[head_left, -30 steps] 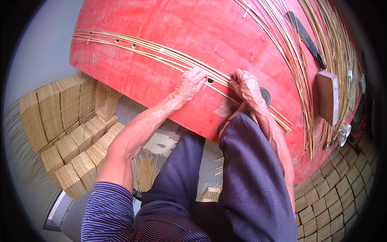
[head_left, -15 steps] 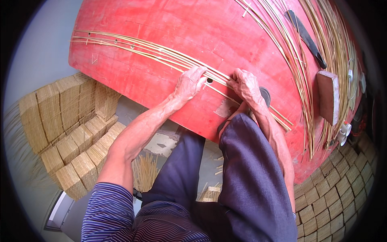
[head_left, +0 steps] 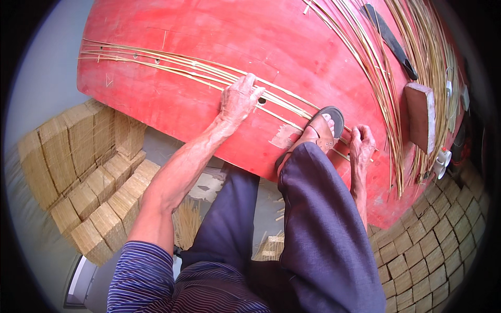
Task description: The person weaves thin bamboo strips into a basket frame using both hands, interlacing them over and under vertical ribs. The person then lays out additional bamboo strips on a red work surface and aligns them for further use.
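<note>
Several long, thin bamboo strips [head_left: 177, 63] lie side by side across a red board [head_left: 209, 26]. My left hand [head_left: 240, 99] is closed on these strips, just left of a small dark hole in the board. A sandalled foot [head_left: 324, 129] of mine stands on the strips farther right. Beyond the foot, my right hand [head_left: 361, 143] has its fingers bent together at the right ends of the strips; its grip partly hides them.
More bamboo strips [head_left: 383, 88] lie along the board's right side. Among them are a dark, long-bladed knife [head_left: 389, 39] and a reddish block [head_left: 420, 117]. Stacked woven bundles [head_left: 86, 151] stand at the left; others [head_left: 417, 250] cover the lower right. Cut strips [head_left: 188, 221] stand below.
My right hand has let go in the middle and moved right, past the foot, to the strip ends. My left hand stays on the strips. The view has shifted slightly.
</note>
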`<state>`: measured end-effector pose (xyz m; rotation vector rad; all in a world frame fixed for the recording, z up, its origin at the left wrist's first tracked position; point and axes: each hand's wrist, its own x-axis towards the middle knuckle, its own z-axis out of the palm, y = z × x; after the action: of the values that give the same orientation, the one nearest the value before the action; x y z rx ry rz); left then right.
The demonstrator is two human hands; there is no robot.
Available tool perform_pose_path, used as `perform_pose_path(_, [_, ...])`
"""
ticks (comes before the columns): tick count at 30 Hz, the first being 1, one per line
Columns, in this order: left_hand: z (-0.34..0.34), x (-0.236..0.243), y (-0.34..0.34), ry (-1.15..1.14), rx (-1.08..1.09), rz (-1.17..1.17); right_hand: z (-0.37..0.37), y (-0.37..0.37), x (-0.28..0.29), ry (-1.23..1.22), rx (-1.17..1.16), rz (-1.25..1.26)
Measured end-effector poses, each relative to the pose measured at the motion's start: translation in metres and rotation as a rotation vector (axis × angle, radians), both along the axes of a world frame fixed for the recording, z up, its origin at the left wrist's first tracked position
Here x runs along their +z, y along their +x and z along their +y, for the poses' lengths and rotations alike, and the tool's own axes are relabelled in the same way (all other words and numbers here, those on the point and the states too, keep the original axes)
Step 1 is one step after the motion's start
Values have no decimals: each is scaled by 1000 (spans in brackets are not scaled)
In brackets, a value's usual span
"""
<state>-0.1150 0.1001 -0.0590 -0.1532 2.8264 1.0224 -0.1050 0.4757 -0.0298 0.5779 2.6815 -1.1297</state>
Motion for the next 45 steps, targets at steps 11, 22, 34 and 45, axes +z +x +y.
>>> perform_pose_path(11, [0, 0, -3, -28, 22, -57, -8, 32, -6, 177, 389, 198])
perform_pose_path(22, [-3, 13, 16, -15, -166, 139, -11, 37, 1, 201, 453, 153])
perform_pose_path(34, [37, 8, 35, -9, -320, 206, -1, 29, 0, 166, 531, 78])
perform_pose_path(45, [8, 21, 0, -29, 64, 137, -6, 35, 13, 224, 347, 139])
